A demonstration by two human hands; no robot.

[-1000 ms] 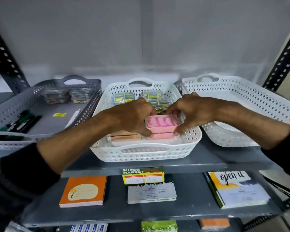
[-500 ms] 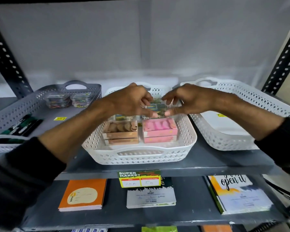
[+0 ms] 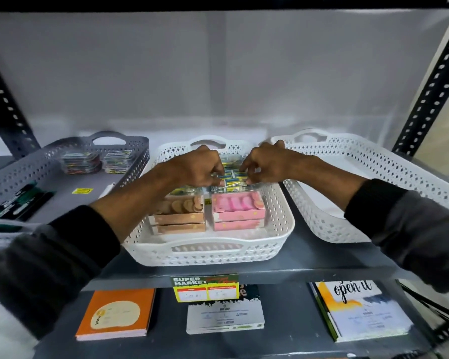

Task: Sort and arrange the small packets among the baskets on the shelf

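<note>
Three perforated baskets stand side by side on the shelf. In the middle white basket (image 3: 210,251) lie a stack of brown boxes (image 3: 178,218), a stack of pink boxes (image 3: 238,212) and, further back, small clear packets (image 3: 230,177) with blue and yellow contents. My left hand (image 3: 196,168) and my right hand (image 3: 266,161) both reach over the boxes and pinch these clear packets from either side. The grey basket (image 3: 16,174) on the left holds two stacks of clear packets (image 3: 81,161), pens (image 3: 21,200) and a yellow label (image 3: 82,190). The white basket (image 3: 389,172) on the right shows nothing inside.
Slotted black uprights (image 3: 430,92) frame the shelf on both sides. A supermarket price tag (image 3: 205,287) hangs on the shelf's front edge. On the lower shelf lie an orange notebook (image 3: 117,313), a white booklet (image 3: 224,317) and a lettered notebook (image 3: 358,307).
Both hands have left the pink boxes and moved back to the clear packets behind them. The brown and pink box stacks now lie uncovered in the basket's front.
</note>
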